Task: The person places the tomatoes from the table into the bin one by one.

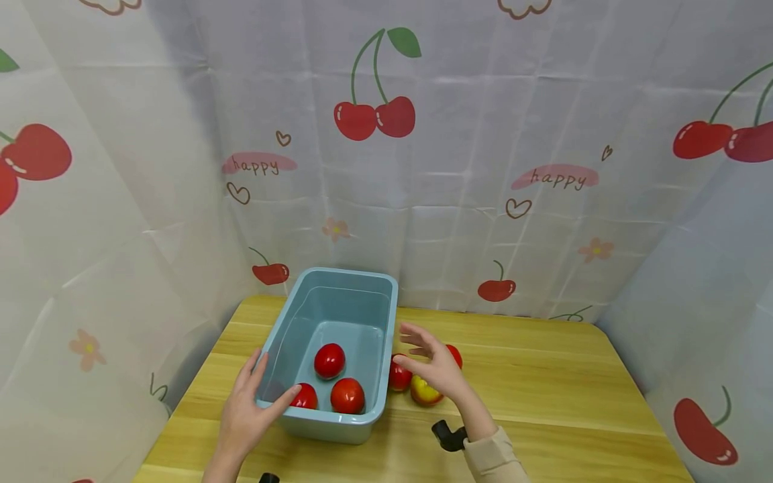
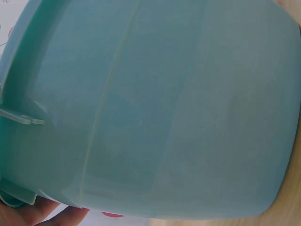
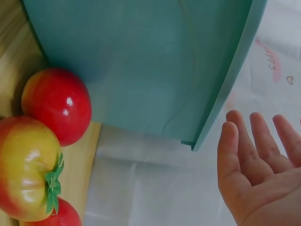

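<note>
A light blue plastic bin (image 1: 331, 416) stands on the table with several glossy red round fruits inside, one of them a red fruit (image 1: 347, 396) near its front wall. My left hand (image 1: 241, 409) is at the bin's near left corner, fingers along the left rim and thumb reaching over the front rim. In the left wrist view, fingertips (image 2: 70, 216) show beside the bin's outer wall. Just right of the bin, my right hand (image 1: 437, 365) hovers with spread fingers, holding nothing. Below it lie a red fruit (image 3: 56, 106) and a yellow-red tomato (image 3: 28, 165) with a green leafy top.
Another red fruit (image 1: 454, 355) lies behind the yellow-red tomato, partly hidden by the right hand. The wooden table (image 1: 543, 396) extends to the right. A cherry-print curtain (image 1: 447, 201) hangs close behind the bin and along both sides.
</note>
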The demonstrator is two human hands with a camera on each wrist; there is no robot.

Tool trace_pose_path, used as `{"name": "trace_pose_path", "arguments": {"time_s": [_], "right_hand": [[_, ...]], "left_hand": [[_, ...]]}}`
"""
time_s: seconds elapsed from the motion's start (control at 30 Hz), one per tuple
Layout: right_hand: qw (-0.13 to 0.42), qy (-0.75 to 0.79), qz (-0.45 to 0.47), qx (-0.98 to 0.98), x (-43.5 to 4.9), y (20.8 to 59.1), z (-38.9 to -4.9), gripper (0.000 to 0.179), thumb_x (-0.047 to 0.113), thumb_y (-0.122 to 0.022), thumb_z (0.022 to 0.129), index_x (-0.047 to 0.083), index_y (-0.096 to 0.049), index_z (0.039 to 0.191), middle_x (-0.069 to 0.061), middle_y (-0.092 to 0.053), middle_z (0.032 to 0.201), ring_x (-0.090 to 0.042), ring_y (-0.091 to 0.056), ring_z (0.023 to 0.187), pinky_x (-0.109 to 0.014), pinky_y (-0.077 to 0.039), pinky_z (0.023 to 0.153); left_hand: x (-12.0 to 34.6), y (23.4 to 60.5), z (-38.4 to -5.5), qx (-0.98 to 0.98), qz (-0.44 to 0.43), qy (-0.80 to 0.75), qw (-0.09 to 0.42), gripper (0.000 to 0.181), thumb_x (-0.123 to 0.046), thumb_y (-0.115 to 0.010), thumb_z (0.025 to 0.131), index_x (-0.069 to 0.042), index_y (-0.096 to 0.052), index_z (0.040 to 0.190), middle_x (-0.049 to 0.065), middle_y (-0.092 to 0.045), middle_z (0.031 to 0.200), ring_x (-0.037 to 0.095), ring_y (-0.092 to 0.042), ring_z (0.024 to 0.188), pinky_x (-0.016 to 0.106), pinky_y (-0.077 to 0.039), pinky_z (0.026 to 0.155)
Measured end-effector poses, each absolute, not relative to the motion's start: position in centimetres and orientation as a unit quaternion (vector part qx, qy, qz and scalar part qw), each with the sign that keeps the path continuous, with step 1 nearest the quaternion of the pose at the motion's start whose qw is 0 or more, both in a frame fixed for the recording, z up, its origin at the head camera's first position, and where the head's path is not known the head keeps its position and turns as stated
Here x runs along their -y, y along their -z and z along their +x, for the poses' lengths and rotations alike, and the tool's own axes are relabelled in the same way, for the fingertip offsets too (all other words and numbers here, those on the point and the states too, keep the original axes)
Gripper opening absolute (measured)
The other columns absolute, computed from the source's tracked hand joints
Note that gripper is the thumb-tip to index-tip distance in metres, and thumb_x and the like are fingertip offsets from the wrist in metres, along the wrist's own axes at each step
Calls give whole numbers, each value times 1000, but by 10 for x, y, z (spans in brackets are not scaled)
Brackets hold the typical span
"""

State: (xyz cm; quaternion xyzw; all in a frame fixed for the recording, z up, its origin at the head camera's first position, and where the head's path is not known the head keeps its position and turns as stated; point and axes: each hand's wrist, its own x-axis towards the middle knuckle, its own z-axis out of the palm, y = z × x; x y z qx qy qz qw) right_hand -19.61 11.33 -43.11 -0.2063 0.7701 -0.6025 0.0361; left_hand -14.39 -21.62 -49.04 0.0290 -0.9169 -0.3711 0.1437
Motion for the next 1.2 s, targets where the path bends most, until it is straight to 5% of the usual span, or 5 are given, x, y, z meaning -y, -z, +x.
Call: {"name": "trace_pose_path", "arguments": {"time_s": [1.2], "right_hand": [[5, 608, -166, -776, -137, 478, -201, 56, 8, -71, 83, 2, -47, 133, -17, -51, 133, -36, -50, 119, -55, -38, 98]], "left_hand": [[217, 492, -144, 916, 26, 372, 148, 88, -55, -69, 77, -5, -39, 143, 11, -27, 150, 38, -33, 129, 63, -40, 89]]}}
